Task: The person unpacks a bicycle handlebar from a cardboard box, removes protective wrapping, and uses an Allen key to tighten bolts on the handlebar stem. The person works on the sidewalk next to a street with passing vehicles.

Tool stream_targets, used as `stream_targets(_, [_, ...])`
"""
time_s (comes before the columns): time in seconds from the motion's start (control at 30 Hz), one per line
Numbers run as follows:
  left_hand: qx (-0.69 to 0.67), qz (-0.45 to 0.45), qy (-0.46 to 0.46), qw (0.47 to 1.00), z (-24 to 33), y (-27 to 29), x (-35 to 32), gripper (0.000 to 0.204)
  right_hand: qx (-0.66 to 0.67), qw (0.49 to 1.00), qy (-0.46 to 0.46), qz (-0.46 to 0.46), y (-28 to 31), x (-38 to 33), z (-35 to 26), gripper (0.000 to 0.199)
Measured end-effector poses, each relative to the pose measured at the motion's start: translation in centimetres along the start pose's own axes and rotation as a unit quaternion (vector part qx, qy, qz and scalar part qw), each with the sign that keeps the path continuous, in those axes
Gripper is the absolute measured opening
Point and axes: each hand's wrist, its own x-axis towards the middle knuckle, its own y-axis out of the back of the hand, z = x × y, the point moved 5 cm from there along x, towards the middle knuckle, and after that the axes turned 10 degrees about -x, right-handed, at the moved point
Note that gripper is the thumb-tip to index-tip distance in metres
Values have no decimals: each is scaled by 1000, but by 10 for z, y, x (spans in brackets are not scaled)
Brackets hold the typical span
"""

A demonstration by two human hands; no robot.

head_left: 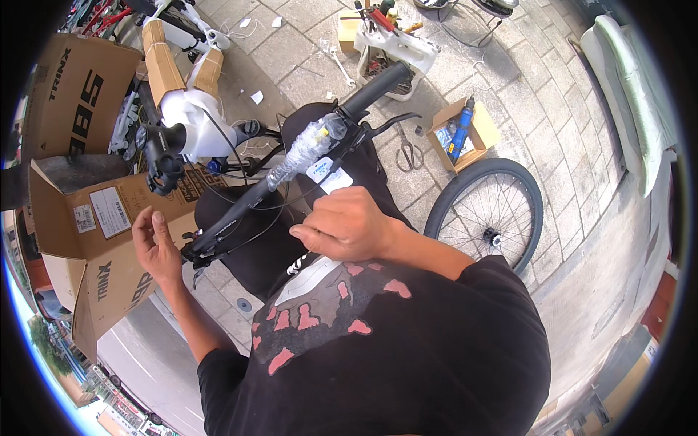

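Here we see one handlebar lying slantwise over the person's lap, long axis running lower left to upper right, its one visible grip pointing up and right! The left hand is beside the lower end, fingers released and loosely bent; the right hand is clenched near mid-bar, and we can't tell whether anything's inside. We count one wheel, one pair of scissors, one blue tool, two large cartons!
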Motion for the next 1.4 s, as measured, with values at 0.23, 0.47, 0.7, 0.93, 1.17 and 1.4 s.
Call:
stream_targets(0.23, [-16, -22, -213, 977, 100, -50, 44, 48, -95, 937, -335, 39, 50, -111, 142, 39])
stream_targets(0.47, [19, -183, -213, 960, 133, -103, 72, 48, -148, 867, -475, -26, 16, -172, 286, 37])
stream_targets(0.7, [-29, -139, -197, 970, 120, -99, 66, 31, -172, 808, -536, -173, -62, -115, 424, 39])
stream_targets(0.93, [-100, -106, -194, 970, 112, -70, 46, 11, -236, 807, -444, -311, -157, -30, 546, 45])
stream_targets(1.17, [-78, -134, -153, 976, 118, -75, 56, 12, -302, 782, -465, -284, -198, -4, 605, 46])
stream_targets(1.4, [-91, -195, -129, 968, 102, -97, 83, 14, -327, 757, -477, -304, -238, 3, 622, 45])
